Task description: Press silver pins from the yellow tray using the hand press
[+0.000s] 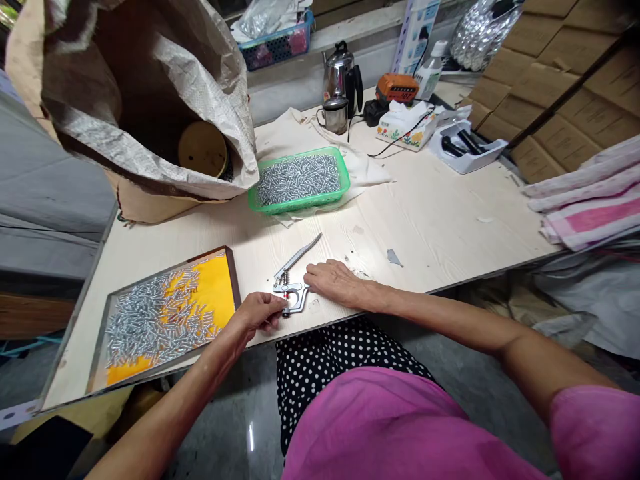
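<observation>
My left hand (261, 311) is pinched closed at the head of a small metal lever press tool (293, 277) near the table's front edge; what its fingertips hold is too small to make out. My right hand (334, 281) rests on the tool's base from the right, fingers curled over it. The tool's long handle points up and away. Left of my hands lies a yellow-lined wooden tray (220, 283) with several small silver metal pieces (150, 320).
A green basket (340, 190) full of silver pieces stands behind the tool. A large open sack (150, 93) fills the back left. A kettle (343, 77), tissue box (405, 127) and folded towels (590, 200) sit at the back and right.
</observation>
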Motion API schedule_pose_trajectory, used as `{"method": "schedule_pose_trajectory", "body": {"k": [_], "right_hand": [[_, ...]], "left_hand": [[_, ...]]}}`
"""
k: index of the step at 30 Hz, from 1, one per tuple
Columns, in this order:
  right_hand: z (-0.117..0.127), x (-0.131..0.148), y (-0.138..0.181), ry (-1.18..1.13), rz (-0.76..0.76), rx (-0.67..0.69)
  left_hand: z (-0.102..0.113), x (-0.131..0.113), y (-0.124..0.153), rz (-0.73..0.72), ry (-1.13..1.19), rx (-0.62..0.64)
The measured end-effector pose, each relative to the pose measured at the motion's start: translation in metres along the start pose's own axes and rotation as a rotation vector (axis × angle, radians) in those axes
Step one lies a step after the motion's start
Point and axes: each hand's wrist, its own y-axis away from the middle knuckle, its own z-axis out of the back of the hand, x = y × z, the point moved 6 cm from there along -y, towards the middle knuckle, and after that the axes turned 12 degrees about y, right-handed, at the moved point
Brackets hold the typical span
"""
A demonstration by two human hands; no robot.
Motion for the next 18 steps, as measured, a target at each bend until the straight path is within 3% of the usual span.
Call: {"method": "schedule_pose_trajectory", "body": {"k": [5, 9, 18], "right_hand": [[0.019, -0.027, -0.004, -0.02, -0.039, -0.115], [0.013, -0.042, -0.018, 0.009, -0.017, -0.014], [0.019, -0.029, -0.017, 0.103, 0.007, 0.01]], "left_hand": [[-0.001, 0.0, 0.002, 0.013, 0.017, 0.0], [-0.002, 0.001, 0.004, 0.015, 0.03, -0.017], [-0.003, -0.001, 0.004, 0.005, -0.018, -0.028]]}}
